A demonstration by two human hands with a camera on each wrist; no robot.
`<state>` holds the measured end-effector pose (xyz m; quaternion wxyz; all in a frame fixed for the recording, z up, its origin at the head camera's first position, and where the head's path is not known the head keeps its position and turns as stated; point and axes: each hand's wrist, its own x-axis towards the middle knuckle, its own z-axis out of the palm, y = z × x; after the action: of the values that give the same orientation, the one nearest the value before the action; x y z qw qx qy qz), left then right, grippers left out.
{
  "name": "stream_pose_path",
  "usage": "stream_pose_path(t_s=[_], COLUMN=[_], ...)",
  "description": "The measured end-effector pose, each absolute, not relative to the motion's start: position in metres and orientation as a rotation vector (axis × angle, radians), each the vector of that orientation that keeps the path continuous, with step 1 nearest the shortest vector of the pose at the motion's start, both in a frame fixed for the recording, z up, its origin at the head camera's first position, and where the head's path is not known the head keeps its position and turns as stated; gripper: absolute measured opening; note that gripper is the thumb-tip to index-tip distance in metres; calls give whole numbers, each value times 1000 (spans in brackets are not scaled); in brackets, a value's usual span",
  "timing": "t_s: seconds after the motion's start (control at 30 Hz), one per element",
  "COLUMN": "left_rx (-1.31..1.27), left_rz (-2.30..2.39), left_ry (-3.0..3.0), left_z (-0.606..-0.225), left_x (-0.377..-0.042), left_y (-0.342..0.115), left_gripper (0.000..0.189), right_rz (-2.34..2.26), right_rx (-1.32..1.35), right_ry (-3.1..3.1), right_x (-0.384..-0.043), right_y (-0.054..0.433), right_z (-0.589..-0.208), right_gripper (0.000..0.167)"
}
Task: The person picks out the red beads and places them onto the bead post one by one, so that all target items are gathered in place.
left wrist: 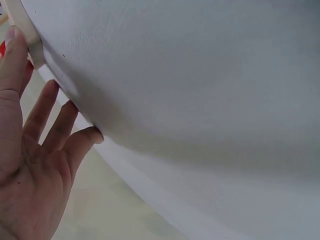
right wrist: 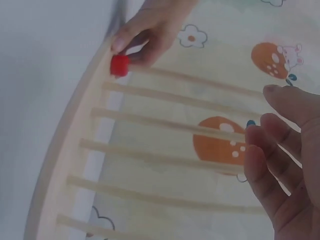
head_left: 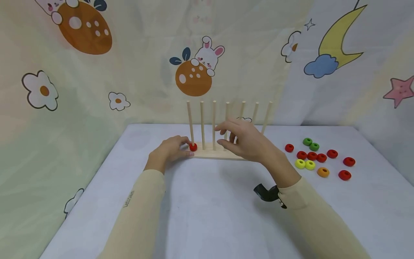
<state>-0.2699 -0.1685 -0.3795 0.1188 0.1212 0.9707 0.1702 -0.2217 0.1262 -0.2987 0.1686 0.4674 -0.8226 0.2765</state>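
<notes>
Left hand (head_left: pixel 169 150): we see thumb and forefinger pinching the end of the wooden base (head_left: pixel 215 155), the other fingers loosely spread
Right hand (head_left: pixel 249 139): we find its fingers gently bent, thumb well apart from them, holding nothing, raised in front of the pegs (head_left: pixel 202 124)
Threaded bead (head_left: pixel 193 148): red, at the foot of the leftmost peg, just beside our left thumb and forefinger
Peg row: we count seven, upright on the base
Loose beads: right of the base we have seven red beads (head_left: pixel 312 156), two green beads (head_left: pixel 307 142), two yellow beads (head_left: pixel 300 164), one orange bead (head_left: pixel 321 174)
Tabletop (head_left: pixel 207 208): white, beneath everything
Backdrop (head_left: pixel 145 64): printed cloth behind
</notes>
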Motion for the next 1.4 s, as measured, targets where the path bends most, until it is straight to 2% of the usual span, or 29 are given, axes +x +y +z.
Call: stream_pose_path(t_s=[0.7,1.23,1.4], left_rx=[313,263,253], left_rz=[507,594,651], left_ry=[2833,2790,2783], left_z=[-368,-376,-377], left_x=[-276,-276,-279], left_y=[-174,-174,-173], left_gripper=[49,49,47], right_rz=[777,688,729], right_rx=[1187,909,808], right_ry=[-2491,-2626,-2657], right_x=[-226,-234,-234], right_y=[169,232,248], right_z=[-321,-354,-353], right_gripper=[32,28,29])
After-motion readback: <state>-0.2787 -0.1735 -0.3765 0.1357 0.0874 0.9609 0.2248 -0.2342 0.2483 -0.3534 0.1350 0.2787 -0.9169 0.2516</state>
